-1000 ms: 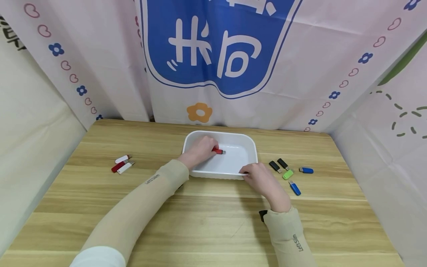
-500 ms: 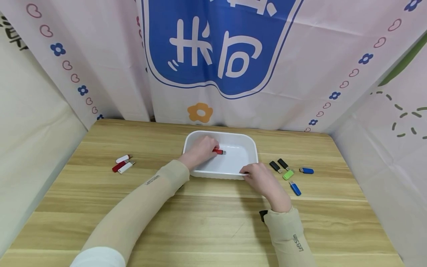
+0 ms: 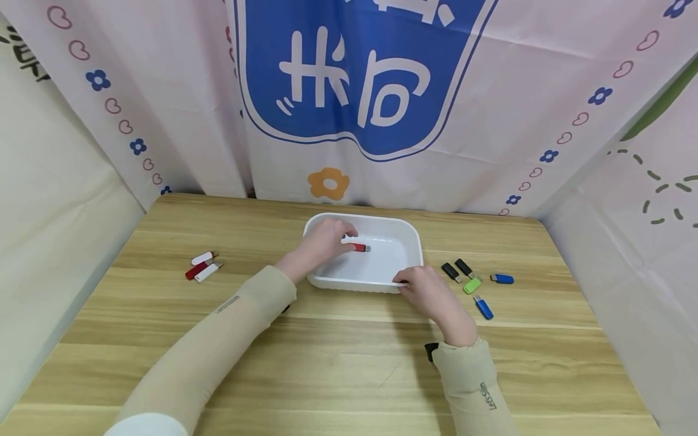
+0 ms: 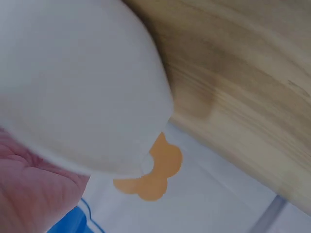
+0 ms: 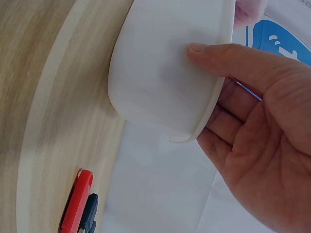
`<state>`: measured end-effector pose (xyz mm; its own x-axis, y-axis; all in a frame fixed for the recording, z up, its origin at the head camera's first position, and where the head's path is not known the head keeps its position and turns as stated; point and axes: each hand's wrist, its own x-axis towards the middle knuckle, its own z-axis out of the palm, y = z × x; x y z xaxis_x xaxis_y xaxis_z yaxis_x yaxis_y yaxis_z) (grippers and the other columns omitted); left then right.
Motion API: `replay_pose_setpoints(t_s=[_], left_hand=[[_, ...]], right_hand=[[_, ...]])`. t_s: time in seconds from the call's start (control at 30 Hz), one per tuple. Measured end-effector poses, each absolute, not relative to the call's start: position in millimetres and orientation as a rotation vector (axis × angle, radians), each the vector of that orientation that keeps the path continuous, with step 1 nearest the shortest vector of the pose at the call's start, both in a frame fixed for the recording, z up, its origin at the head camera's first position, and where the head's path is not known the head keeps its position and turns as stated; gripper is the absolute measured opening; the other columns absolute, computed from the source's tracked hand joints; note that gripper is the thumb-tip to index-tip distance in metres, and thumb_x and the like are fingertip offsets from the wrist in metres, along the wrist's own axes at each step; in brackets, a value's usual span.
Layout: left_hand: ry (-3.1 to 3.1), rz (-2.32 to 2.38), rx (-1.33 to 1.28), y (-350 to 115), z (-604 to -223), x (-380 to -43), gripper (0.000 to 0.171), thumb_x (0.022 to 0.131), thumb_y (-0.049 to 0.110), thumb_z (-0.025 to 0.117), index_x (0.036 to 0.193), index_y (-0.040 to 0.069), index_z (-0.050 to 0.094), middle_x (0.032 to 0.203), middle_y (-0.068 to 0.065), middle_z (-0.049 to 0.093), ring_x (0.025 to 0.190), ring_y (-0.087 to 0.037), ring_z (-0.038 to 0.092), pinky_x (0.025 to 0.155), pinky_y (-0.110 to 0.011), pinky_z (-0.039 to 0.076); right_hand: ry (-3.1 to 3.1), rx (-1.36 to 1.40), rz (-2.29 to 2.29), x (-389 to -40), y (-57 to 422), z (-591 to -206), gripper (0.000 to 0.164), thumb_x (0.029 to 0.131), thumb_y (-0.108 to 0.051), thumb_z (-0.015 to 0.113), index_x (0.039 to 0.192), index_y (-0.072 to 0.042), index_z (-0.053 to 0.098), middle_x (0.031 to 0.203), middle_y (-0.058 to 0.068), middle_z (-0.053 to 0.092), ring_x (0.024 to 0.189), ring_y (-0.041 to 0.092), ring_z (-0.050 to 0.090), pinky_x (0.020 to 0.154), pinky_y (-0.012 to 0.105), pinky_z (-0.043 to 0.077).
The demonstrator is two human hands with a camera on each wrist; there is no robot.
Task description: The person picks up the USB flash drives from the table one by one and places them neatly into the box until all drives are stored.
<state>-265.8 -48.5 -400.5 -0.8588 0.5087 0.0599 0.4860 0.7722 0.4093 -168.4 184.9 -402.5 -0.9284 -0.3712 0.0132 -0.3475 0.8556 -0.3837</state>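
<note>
A white plastic tray stands on the table. My left hand reaches over its left side, thumb and fingers parted around a red USB stick lying inside; the stick's metal plug points right and its rear end is hidden by the thumb. In the left wrist view only part of the left hand shows behind the tray wall. My right hand grips the tray's front right corner. The right wrist view shows its thumb on the outer wall and its fingers curled over the rim.
Left of the tray lie two white USB sticks and a dark red one. To the right are two black sticks, a green one and two blue ones. A printed curtain hangs behind the table.
My left hand has loosened its fingers from the red USB stick and drawn back slightly to the left; the stick stays in the tray. The right hand keeps its hold on the rim.
</note>
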Motion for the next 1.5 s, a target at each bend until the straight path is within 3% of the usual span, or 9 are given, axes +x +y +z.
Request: replay_pose_setpoints(t_s=[0.23, 0.57, 0.77, 1.07, 1.5], left_hand=[[2.911, 0.767, 0.753, -60, -388, -253, 0.03, 0.087, 0.022, 0.078, 0.115, 0.011, 0.074, 0.114, -0.005, 0.075, 0.1, -0.02, 0.068, 0.091, -0.036, 0.054], [2.891, 0.987, 0.727, -80, -377, -230, 0.026, 0.092, 0.021, 0.072, 0.115, 0.009, 0.073, 0.118, -0.008, 0.073, 0.107, -0.025, 0.067, 0.092, -0.039, 0.056], [2.872, 1.176, 0.698, -104, -384, -217, 0.025, 0.091, 0.016, 0.073, 0.114, 0.007, 0.072, 0.115, -0.011, 0.073, 0.106, -0.029, 0.068, 0.088, -0.041, 0.058], [2.856, 1.271, 0.512, -149, -395, -201, 0.029, 0.095, 0.018, 0.069, 0.122, 0.007, 0.069, 0.123, -0.011, 0.07, 0.111, -0.027, 0.063, 0.099, -0.047, 0.052], [3.118, 1.162, 0.46, -220, -417, -183, 0.027, 0.092, 0.016, 0.073, 0.117, 0.007, 0.07, 0.115, -0.012, 0.074, 0.1, -0.029, 0.07, 0.088, -0.049, 0.056]], right_hand=[[2.967, -0.586, -0.597, -167, 183, -401, 0.012, 0.088, -0.001, 0.071, 0.096, -0.006, 0.079, 0.099, 0.009, 0.078, 0.092, 0.022, 0.073, 0.081, 0.038, 0.059], [2.971, -0.581, -0.594, -167, 184, -402, 0.013, 0.088, -0.001, 0.071, 0.096, -0.005, 0.079, 0.1, 0.01, 0.078, 0.092, 0.023, 0.073, 0.082, 0.04, 0.059], [2.973, -0.594, -0.598, -167, 185, -402, 0.012, 0.087, -0.001, 0.072, 0.096, -0.006, 0.079, 0.098, 0.01, 0.078, 0.091, 0.023, 0.073, 0.081, 0.039, 0.06], [2.969, -0.62, -0.603, -168, 185, -402, 0.011, 0.088, -0.001, 0.071, 0.094, -0.006, 0.079, 0.097, 0.009, 0.078, 0.089, 0.022, 0.073, 0.08, 0.039, 0.06], [2.952, -0.586, -0.623, -165, 184, -399, 0.012, 0.089, -0.003, 0.071, 0.097, -0.006, 0.079, 0.1, 0.01, 0.078, 0.09, 0.021, 0.073, 0.081, 0.038, 0.06]])
